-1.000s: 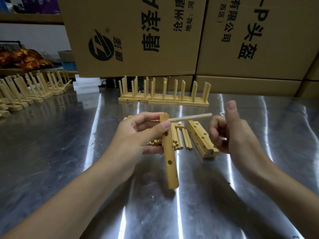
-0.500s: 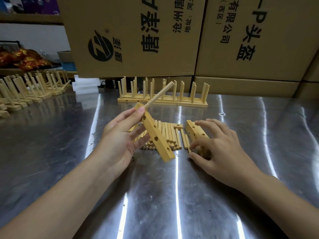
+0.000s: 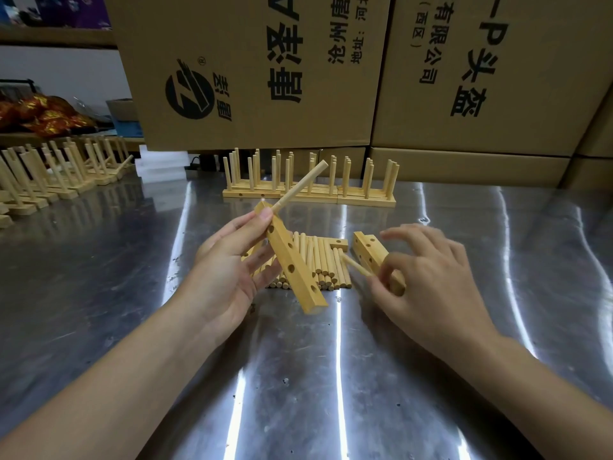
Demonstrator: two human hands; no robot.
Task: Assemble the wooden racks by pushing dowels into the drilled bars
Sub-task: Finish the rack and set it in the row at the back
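My left hand (image 3: 225, 270) grips a drilled wooden bar (image 3: 292, 260), held tilted above the steel table. One dowel (image 3: 303, 184) stands in the bar's top hole and points up and to the right. Lower holes in the bar are bare. My right hand (image 3: 428, 277) pinches a loose dowel (image 3: 355, 267) between thumb and forefinger, just right of the dowel pile (image 3: 318, 260). A second drilled bar (image 3: 368, 250) lies on the table under my right fingers.
Finished racks (image 3: 311, 190) stand in a row behind the pile. More racks (image 3: 49, 174) line the left side of the steel table (image 3: 331, 376). Big cardboard boxes (image 3: 252, 68) wall off the back. A short drilled block (image 3: 338, 243) lies on the pile.
My right hand let go of the dowel seated in the bar, dropped to the pile and picked up a loose dowel. My left hand tilted the bar from upright to slanted.
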